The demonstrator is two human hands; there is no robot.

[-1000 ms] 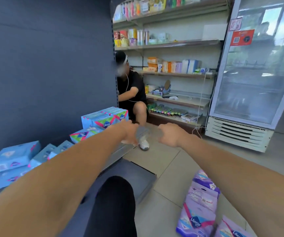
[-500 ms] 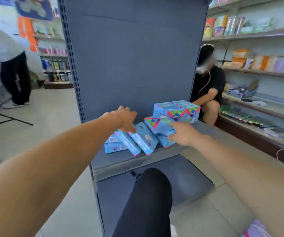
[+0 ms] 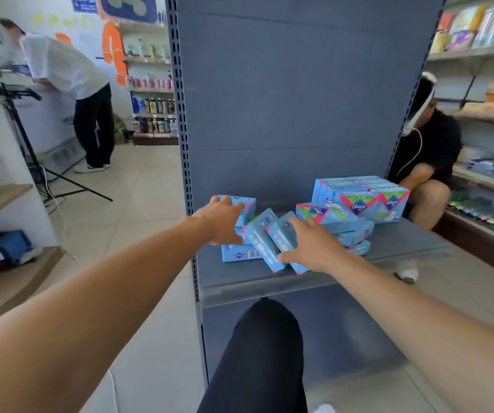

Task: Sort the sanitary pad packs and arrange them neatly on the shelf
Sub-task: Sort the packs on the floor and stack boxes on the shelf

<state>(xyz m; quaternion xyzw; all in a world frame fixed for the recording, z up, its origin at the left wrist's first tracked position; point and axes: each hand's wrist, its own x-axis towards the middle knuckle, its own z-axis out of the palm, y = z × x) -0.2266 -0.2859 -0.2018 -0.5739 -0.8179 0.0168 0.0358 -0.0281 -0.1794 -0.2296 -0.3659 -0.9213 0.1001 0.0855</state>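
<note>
On the grey shelf (image 3: 403, 248), the left hand (image 3: 220, 220) lies with fingers straight and a little spread on the far-left blue pack (image 3: 247, 205), its palm over the loose packs below. The right hand (image 3: 311, 248) rests flat, fingers spread, on two blue packs standing tilted on their edges (image 3: 265, 236); its thumb points left along their lower corners. A pack with a barcode (image 3: 237, 254) lies flat under and between the two hands. Just right of the right hand, a loose heap of blue packs (image 3: 350, 231) lies slanted, with one green-and-pink fronted pack (image 3: 318, 212) on top. Behind that heap, at the right rear of the shelf, a tidy block of packs (image 3: 365, 196) stands in rows against the grey back panel (image 3: 293, 99). The shelf thus holds all the blue packs in view. A black-clad knee (image 3: 265, 338) rises below the shelf front. Beyond the panel on the right a person in black (image 3: 436, 153) crouches by shelves of goods (image 3: 484, 34); on the left a person in a white shirt (image 3: 61, 67) bends over a freezer chest (image 3: 49, 123), beside a tripod (image 3: 22, 129). Half a second earlier the left hand hovered above the tilted packs and the right touched the heap near the front; a second ago both hands were closed fists in the air.
</note>
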